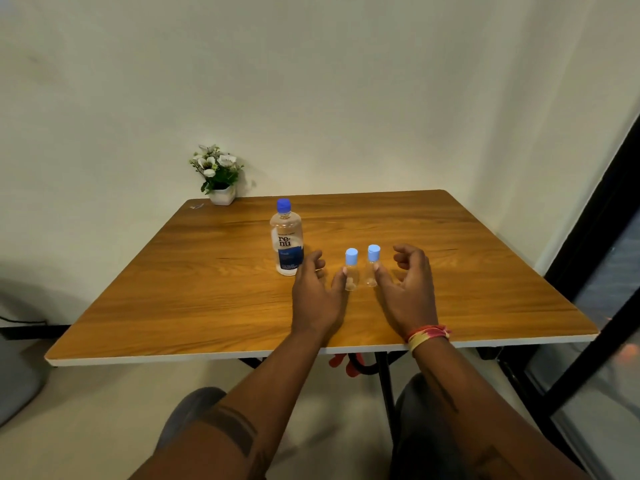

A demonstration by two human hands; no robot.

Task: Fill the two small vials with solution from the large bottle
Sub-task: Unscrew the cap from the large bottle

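Two capped clear vials, the left vial (351, 268) and right vial (372, 265), stand upright between a person's hands on a wooden table (173, 271). The left hand (315, 292) and right hand (410, 289) rest beside them, fingers loosely curled, gripping nothing, thumbs near the glass. The large bottle (286, 237), capped, stands just beyond the left hand; a potted flower (218, 174) sits at the far corner.

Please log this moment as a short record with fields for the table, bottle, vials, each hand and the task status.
table: wooden top, flower pot at far left corner
large bottle: upright, blue cap on, left of the vials
vials: left vial and right vial, upright, side by side, caps on, look empty
left hand: thumb by left vial, no grip
right hand: thumb by right vial, no grip
status: pouring not begun
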